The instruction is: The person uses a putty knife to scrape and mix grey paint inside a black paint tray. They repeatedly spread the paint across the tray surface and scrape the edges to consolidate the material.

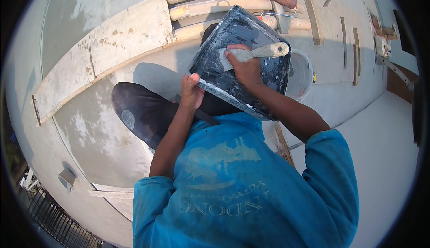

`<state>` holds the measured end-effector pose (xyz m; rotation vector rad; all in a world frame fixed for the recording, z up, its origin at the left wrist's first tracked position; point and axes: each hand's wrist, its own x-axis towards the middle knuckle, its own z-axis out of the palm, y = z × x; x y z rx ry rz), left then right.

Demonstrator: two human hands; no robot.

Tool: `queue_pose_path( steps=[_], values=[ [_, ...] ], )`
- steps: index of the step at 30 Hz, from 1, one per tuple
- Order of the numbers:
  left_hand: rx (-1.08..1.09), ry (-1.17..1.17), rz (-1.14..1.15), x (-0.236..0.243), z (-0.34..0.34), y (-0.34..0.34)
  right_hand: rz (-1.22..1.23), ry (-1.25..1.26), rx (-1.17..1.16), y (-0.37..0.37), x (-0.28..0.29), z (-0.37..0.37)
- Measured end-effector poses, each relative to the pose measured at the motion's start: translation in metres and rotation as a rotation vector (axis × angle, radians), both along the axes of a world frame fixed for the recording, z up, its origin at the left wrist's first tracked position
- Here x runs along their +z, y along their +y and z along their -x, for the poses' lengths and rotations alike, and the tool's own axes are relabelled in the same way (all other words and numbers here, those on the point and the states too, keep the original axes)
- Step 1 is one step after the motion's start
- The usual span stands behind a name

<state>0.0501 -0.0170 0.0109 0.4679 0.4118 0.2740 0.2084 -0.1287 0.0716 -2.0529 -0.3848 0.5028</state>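
Black, paint-smeared rectangular tray (251,30): my left hand (192,94) clasps its near-left corner, my right hand (247,72) is closed round a whitish flat scraper (268,51), seemingly mid-scrape; another stroke needs steady bracing

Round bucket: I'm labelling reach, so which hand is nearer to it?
Right. The right hand, gripping a scraper over the tray, is left of the bucket; the left hand holds the tray's edge, farther left.
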Motion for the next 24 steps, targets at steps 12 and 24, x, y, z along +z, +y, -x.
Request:
queue_pose_path(
  steps=[12,24],
  values=[
    [-0.008,0.069,0.011,0.001,-0.002,-0.001,-0.122,0.153,0.019,0.001,-0.015,-0.004],
    [0.057,0.005,0.121,0.002,-0.005,-0.004,0.062,0.095,0.415,0.016,-0.005,-0.032]
  ],
)
